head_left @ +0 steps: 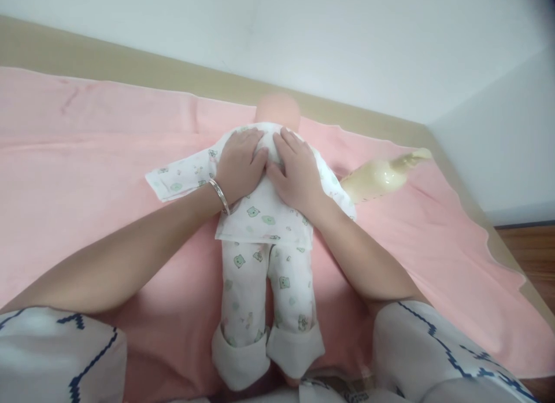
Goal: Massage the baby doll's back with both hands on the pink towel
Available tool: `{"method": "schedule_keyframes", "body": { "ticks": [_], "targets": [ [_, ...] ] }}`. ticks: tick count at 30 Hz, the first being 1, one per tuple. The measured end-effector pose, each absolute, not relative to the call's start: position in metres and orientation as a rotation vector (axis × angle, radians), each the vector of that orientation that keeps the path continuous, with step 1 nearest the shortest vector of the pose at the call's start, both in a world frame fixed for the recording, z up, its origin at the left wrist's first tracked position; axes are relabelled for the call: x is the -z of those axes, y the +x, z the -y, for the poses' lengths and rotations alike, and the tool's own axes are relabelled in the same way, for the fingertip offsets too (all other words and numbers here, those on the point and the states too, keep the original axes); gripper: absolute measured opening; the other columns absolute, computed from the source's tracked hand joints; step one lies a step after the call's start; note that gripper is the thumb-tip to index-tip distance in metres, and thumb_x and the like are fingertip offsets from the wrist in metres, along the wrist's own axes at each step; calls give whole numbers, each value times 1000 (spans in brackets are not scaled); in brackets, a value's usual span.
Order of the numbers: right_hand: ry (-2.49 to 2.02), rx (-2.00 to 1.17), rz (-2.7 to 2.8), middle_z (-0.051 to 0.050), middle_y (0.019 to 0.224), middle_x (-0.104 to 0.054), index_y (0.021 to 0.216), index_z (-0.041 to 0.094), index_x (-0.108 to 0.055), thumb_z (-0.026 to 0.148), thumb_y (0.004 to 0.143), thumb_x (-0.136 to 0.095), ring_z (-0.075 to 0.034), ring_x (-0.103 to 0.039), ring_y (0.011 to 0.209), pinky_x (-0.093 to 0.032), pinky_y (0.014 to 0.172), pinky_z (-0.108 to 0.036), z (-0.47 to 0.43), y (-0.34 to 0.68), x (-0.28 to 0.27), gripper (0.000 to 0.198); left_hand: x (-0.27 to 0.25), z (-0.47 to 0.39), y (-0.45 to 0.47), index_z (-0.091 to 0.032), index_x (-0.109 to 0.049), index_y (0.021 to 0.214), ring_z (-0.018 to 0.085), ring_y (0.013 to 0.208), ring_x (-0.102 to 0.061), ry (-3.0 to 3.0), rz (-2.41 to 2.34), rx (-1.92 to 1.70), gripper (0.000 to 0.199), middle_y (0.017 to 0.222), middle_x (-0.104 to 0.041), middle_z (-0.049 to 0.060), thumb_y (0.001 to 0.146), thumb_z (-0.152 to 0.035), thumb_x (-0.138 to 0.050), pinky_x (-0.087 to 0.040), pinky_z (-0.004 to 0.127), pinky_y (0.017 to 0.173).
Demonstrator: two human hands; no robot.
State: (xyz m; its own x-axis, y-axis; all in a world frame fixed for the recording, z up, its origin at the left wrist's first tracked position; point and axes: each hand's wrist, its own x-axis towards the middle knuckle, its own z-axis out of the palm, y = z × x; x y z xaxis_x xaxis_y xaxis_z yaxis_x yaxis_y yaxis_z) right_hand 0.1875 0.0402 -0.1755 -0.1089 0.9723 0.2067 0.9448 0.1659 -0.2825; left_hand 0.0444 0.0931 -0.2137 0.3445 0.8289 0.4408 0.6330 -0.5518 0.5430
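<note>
A baby doll (269, 218) in a white shirt and trousers printed with small green animals lies stretched out, its smooth head (278, 109) pointing away from me. No face shows on it. Both my hands rest flat on the upper part of its shirt. My left hand (243, 163), with a silver bangle at the wrist, lies on the left side, fingers pointing up toward the shoulders. Across from it, my right hand (297, 172) lies on the right side with its fingers stretched out. The two thumbs nearly meet in the middle.
A pink cloth (87, 189) with some creases lies under the doll on a beige surface (130, 53). Beside the doll's right-hand sleeve lies a pale yellow, glossy bottle-like object (379, 177). A white wall (347, 44) rises behind. Wooden floor (531, 255) shows at the right.
</note>
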Motion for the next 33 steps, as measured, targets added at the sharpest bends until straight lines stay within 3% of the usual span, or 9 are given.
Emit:
{"method": "schedule_keyframes", "body": {
  "ticks": [26, 33],
  "targets": [
    [-1818, -90, 2117, -13, 164, -33, 150, 12, -44, 31, 96, -42, -28, -28, 154, -24, 128, -53, -41, 189, 177, 58, 214, -95, 44, -10, -54, 137, 29, 137, -51, 2344, -1319, -957, 53, 144, -57, 14, 101, -39, -28, -39, 48, 122],
    [-1813, -102, 2113, -13, 164, -33, 150, 10, -45, 29, 93, -42, -29, -28, 154, -23, 128, -53, -41, 189, 177, 61, 212, -88, 47, -15, -54, 136, 27, 141, -48, 2301, -1357, -949, 53, 146, -56, 13, 102, -42, -24, -34, 49, 125]
  ]
}}
